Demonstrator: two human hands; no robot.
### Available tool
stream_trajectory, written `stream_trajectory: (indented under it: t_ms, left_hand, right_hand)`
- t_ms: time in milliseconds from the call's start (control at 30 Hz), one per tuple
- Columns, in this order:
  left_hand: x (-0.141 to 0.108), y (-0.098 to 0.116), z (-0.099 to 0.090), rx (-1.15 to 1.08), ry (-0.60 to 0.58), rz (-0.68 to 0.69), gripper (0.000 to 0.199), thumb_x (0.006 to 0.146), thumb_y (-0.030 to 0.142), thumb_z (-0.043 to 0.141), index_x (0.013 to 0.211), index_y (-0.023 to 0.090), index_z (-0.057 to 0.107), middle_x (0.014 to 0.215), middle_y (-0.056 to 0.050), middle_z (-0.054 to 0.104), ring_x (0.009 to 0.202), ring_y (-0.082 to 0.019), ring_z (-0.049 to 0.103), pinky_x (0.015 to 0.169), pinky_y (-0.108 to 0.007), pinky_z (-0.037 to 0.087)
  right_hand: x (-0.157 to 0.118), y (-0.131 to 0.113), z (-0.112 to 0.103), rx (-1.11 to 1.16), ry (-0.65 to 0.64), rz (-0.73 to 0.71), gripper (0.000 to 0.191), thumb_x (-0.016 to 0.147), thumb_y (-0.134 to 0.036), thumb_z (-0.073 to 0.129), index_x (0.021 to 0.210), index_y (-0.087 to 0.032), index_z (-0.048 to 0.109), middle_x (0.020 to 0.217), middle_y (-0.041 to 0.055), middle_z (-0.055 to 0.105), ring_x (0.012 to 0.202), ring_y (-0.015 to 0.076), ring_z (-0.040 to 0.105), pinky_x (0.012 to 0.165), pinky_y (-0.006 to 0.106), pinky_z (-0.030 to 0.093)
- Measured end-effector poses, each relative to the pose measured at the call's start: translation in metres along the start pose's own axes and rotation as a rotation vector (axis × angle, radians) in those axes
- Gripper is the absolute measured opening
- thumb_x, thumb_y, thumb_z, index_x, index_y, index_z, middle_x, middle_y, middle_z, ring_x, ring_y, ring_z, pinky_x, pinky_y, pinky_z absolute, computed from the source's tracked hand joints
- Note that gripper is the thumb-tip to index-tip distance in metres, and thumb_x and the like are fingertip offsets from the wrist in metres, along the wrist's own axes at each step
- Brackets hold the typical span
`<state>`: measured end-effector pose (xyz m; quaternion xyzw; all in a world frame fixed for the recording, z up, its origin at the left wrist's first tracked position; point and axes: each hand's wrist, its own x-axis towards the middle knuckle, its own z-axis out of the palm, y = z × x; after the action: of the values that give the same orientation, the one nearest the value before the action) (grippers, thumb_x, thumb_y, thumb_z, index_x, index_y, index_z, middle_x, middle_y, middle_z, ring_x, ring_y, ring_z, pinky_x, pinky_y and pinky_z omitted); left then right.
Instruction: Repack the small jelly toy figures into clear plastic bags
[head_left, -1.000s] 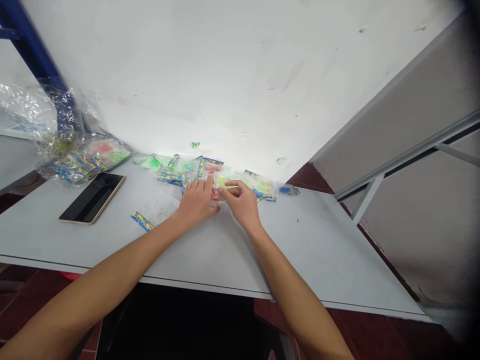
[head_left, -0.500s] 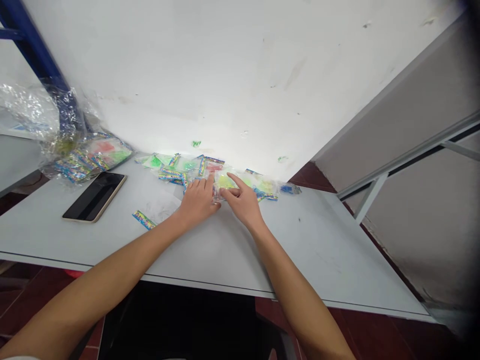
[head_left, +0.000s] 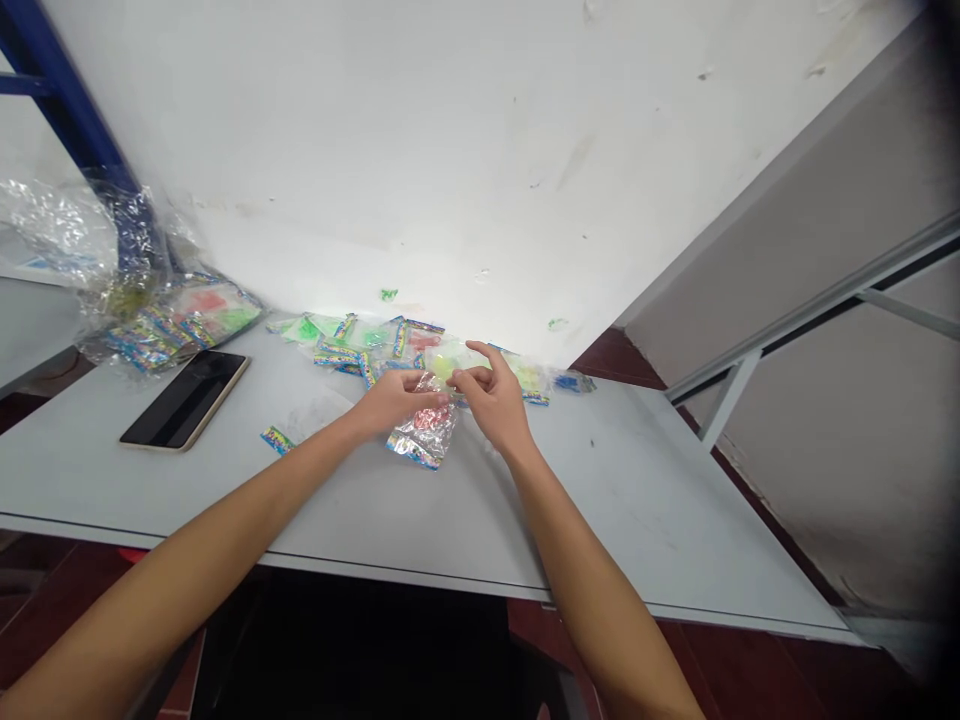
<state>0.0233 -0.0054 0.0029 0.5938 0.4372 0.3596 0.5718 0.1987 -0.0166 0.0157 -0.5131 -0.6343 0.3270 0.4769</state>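
Note:
Pinched between thumb and fingers of my left hand (head_left: 395,402) is a small clear plastic packet (head_left: 426,432), with something red inside and a blue-and-yellow patterned strip along its lower end. My right hand (head_left: 491,402) is closed at the packet's upper right corner, thumb against bent fingers, while the index finger reaches outward. Exactly what the right fingertips grip is too small to see clearly. Just behind both hands lies a row of similar packets (head_left: 373,335) with green, red and yellow contents, partly covered by my fingers.
A dark-screened phone (head_left: 185,400) lies on the grey table (head_left: 637,500), left of my arms. Beyond it sit piled packets and a crinkled clear bag (head_left: 64,225). Near my left forearm is a clear wrapper with a patterned strip (head_left: 277,439). A white wall (head_left: 420,150) stands behind.
The red packet has come up from the row toward me, now hanging from my left hand. My left hand has turned and closed on it; my right hand has stayed close beside.

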Motion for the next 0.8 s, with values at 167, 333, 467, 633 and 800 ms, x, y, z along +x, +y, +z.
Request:
stream_trajectory:
  t_ms: [167,333,467,633,800]
  left_hand:
    - [0.007,-0.011,0.001,-0.178,0.049,-0.036,0.036,0.068,0.050,0.077,0.071,0.014,0.072,0.063,-0.003,0.065,0.055,-0.013,0.054,0.055,-0.026,0.040]
    - [0.009,-0.009,0.001,-0.435,0.091,-0.080,0.032,0.063,0.039,0.082,0.081,0.013,0.074,0.073,-0.005,0.069,0.063,-0.014,0.060,0.060,-0.027,0.045]
    - [0.007,-0.004,0.000,-0.516,0.081,-0.086,0.030,0.064,0.035,0.083,0.079,0.011,0.073,0.075,-0.008,0.071,0.064,-0.016,0.063,0.061,-0.027,0.047]
    - [0.008,-0.003,-0.001,-0.570,0.109,-0.109,0.027,0.067,0.031,0.080,0.084,0.012,0.071,0.081,-0.008,0.072,0.071,-0.017,0.067,0.067,-0.028,0.052]
    - [0.011,-0.004,-0.003,-0.567,0.157,-0.133,0.023,0.076,0.034,0.075,0.084,0.014,0.066,0.078,-0.007,0.070,0.068,-0.015,0.067,0.064,-0.026,0.054]
  right_hand:
    - [0.003,-0.001,-0.008,0.075,0.025,-0.050,0.055,0.083,-0.040,0.061,0.135,-0.026,0.046,0.100,0.0058,0.071,0.090,0.0200,0.067,0.080,0.037,0.054]
    - [0.006,-0.002,-0.013,0.026,-0.042,0.030,0.068,0.071,-0.047,0.076,0.131,-0.027,0.052,0.119,0.0112,0.064,0.093,0.0221,0.066,0.073,0.035,0.056]
    - [0.007,0.005,-0.009,0.087,-0.157,0.035,0.048,0.074,-0.046,0.073,0.115,-0.022,0.064,0.086,0.0035,0.069,0.073,0.0167,0.063,0.068,0.032,0.054]
    - [0.010,0.011,-0.005,0.174,-0.072,0.027,0.026,0.076,-0.038,0.068,0.096,-0.021,0.072,0.074,0.0007,0.067,0.066,0.0142,0.059,0.062,0.029,0.052]
    - [0.009,0.012,-0.004,0.109,-0.050,0.005,0.021,0.078,-0.034,0.063,0.089,-0.021,0.076,0.086,0.0037,0.072,0.075,0.0167,0.063,0.066,0.030,0.052]
